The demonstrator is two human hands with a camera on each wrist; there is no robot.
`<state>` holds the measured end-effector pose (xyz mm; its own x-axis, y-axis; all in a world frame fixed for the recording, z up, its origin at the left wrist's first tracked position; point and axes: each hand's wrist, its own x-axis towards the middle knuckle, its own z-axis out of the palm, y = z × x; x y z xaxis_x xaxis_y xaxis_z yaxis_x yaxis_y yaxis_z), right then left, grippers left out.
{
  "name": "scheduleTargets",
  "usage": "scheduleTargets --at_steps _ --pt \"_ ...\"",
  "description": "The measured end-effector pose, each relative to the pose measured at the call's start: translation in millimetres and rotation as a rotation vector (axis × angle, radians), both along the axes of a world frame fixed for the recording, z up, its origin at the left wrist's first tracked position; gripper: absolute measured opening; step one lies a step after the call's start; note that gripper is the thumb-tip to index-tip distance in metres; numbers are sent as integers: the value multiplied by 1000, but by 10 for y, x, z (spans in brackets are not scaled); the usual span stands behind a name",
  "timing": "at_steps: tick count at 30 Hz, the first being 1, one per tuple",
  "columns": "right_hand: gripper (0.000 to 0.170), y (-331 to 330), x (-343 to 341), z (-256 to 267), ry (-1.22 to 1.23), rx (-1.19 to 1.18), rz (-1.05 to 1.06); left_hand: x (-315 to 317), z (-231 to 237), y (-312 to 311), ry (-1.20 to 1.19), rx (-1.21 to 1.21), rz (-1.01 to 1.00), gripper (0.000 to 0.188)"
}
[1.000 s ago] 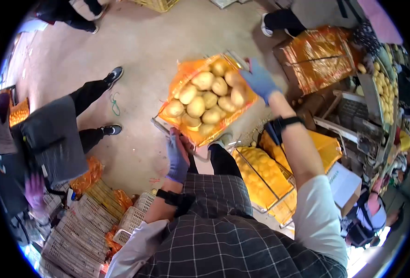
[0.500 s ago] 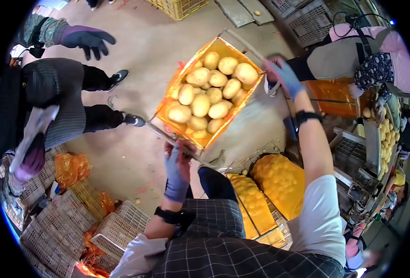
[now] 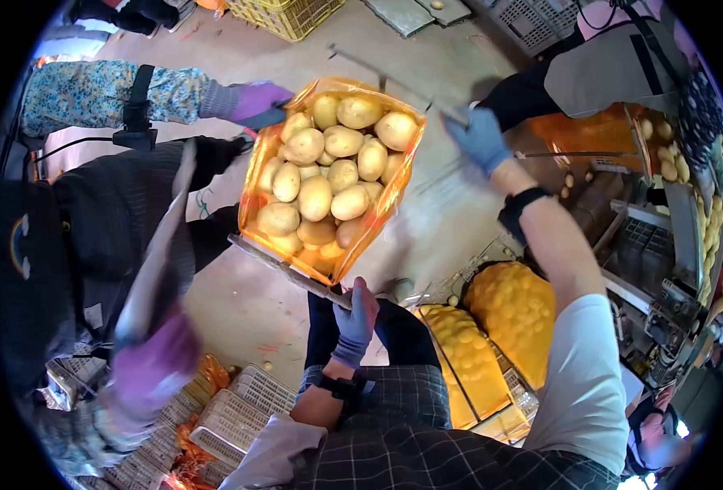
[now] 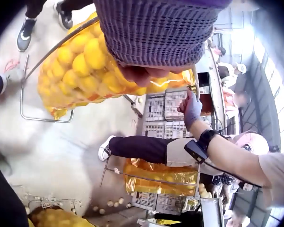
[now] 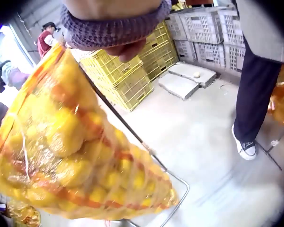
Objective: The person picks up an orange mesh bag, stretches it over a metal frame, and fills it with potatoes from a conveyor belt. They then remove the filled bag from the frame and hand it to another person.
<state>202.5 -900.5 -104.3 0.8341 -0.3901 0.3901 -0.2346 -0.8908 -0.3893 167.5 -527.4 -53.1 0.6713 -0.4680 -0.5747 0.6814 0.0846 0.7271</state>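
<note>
Bag [image 3: 383, 216] of potatoes [image 3: 315, 199], open-topped, is mid-view on my head cam. My L hand [image 3: 358, 323] grasps near metal bar [image 3: 289, 269], my R hand [image 3: 480, 142] far bar [image 3: 360, 64], bag betw. them. Another person's gloved hand [image 3: 255, 104] is at bag's rim; can't tell from here if its fingers grip or just touch.

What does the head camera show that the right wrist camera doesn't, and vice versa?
Only the head view: oval, yellowish-brown potatoes through the open top of the translucent orange bag, and the wearer's black, white-checked apron.
Only the right wrist view: the bag's tapering lower end and the bent, silvery wire loop beside it.
Both: that bag, a slatted yellow plastic crate and flat grey slabs.
</note>
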Motion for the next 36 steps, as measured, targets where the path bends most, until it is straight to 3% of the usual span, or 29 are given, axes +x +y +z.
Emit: scheduleTargets --at_steps 2,3,5,8,12,16,19,23,25,36 --pt "21 -452 66 480 460 -85 44 37 146 56 80 294 -78 27" --pt "21 -588 71 557 535 -227 112 65 223 -59 -80 358 -22 33" --pt "22 -597 70 721 703 -435 161 66 143 192 -77 537 -313 26" --pt "22 -494 51 723 739 -418 -30 49 200 438 19 735 -717 36" --pt "23 -206 39 787 756 -386 -153 -1 460 461 157 730 -609 46" --pt "21 -117 -67 681 734 -428 -254 -46 391 476 302 737 -692 57" --pt "22 -34 -40 645 782 -418 -298 -71 348 550 197 790 -741 60" --pt "19 -13 -19 677 824 -309 -322 34 416 540 347 707 -766 60" --pt "20 -13 -2 719 887 -331 -301 87 403 509 306 724 -756 59" --pt "20 -64 -33 746 798 -244 -357 19 283 572 273 704 -790 60"
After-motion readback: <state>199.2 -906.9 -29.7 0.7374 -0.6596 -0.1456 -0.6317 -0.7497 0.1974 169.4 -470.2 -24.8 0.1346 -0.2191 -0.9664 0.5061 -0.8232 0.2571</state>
